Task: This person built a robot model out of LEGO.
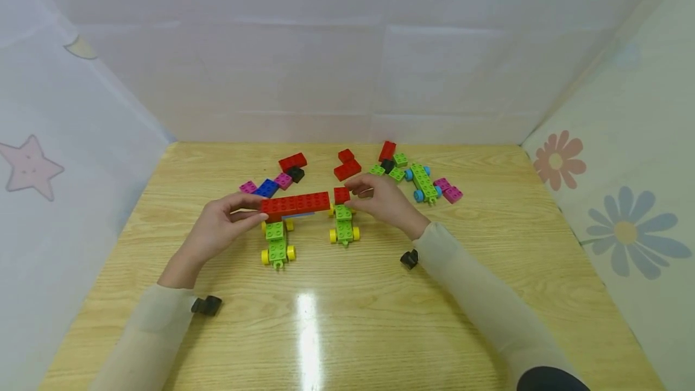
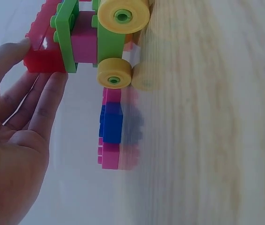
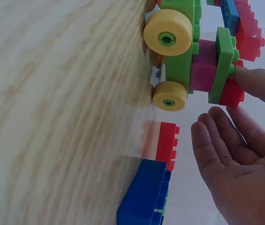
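My left hand (image 1: 217, 228) pinches the left end of a long row of red bricks (image 1: 295, 203), thumb on one side and fingers on the other. That row sits on the left wheeled car (image 1: 277, 249), which has a green base, yellow wheels and a pink brick (image 2: 84, 40) in its stack. A blue piece (image 3: 230, 15) shows under the row. My right hand (image 1: 385, 201) pinches a short red brick (image 1: 341, 195) on top of the right green car (image 1: 344, 231), also yellow-wheeled. A narrow gap separates the row's right end from this short brick.
Behind the hands lie loose red bricks (image 1: 347, 169), a blue brick (image 1: 266, 188), pink bricks (image 1: 453, 194) and green bricks (image 1: 397, 174). A green car with blue wheels (image 1: 423, 183) stands at the back right. White sheets (image 1: 353, 89) bound the wooden table (image 1: 380, 324).
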Motion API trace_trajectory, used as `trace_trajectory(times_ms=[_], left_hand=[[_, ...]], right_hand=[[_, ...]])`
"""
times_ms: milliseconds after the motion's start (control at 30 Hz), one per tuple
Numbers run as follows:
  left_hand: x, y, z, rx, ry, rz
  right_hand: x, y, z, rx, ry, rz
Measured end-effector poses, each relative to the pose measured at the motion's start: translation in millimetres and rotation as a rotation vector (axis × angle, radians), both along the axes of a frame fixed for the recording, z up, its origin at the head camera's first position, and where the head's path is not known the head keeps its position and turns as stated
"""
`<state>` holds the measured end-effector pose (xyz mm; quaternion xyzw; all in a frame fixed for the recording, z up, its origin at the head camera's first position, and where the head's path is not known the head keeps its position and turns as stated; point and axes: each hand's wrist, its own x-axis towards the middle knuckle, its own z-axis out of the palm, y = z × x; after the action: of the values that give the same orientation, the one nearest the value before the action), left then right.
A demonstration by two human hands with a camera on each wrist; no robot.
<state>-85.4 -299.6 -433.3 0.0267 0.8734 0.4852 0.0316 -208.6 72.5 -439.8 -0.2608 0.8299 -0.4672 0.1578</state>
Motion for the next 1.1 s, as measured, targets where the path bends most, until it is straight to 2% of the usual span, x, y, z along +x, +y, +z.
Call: trace_trajectory(times_ms=[333,667,933,1100], left_hand=[[-0.2,0.8,-0.8,0.017,0.009,0.006],[-2.7,0.6,-10.0,0.042,0.055,0.012],[-3.0,-0.4,-12.8,0.067,0.051,0.017],[-3.8,-0.3,-13.4,0.068,0.052,0.026]], right_hand=[[3.0,-6,-2.3,0.005,-0.041,-0.007],[8.4,-12,-4.2,0.019,-0.056,0.015],[11.8,-14,-2.5,0.022,-0.045,0.015],[14.6,-18,-2.3,0.011,-0.067,0.031]])
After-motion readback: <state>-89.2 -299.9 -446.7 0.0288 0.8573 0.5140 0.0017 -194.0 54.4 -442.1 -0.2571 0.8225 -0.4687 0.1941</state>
